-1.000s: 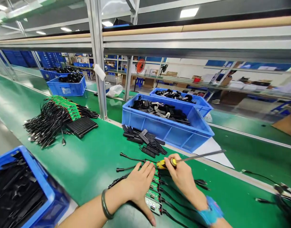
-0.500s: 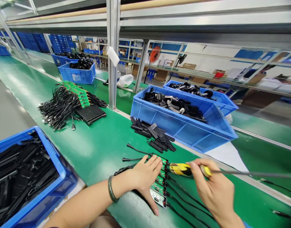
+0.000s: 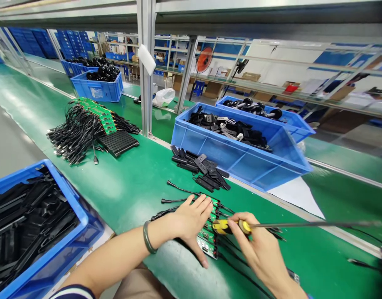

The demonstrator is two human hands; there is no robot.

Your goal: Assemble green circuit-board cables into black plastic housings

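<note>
My left hand [image 3: 192, 218] lies flat with fingers stretched over a row of green circuit boards [image 3: 207, 237] set side by side in black casings. It covers much of the row. A pale plate with round holes shows at the near end. Black cables [image 3: 237, 265] run out from the boards on both sides. My right hand [image 3: 261, 249] grips a screwdriver [image 3: 220, 226] by its yellow and black handle. The handle's butt end points left, at the right edge of the boards; whether it touches them I cannot tell. Its long shaft extends to the right.
Loose black covers [image 3: 206, 166] lie beyond the boards, beside a blue bin [image 3: 228, 160] of similar parts. At near left stands another blue bin [image 3: 81, 222] of black casings. Farther back are a heap of cabled boards [image 3: 75, 133] and a metal post [image 3: 146, 83].
My right hand has brought the screwdriver left, its handle end now closer to the boards. My left hand keeps its place on them. The view has tilted slightly down.
</note>
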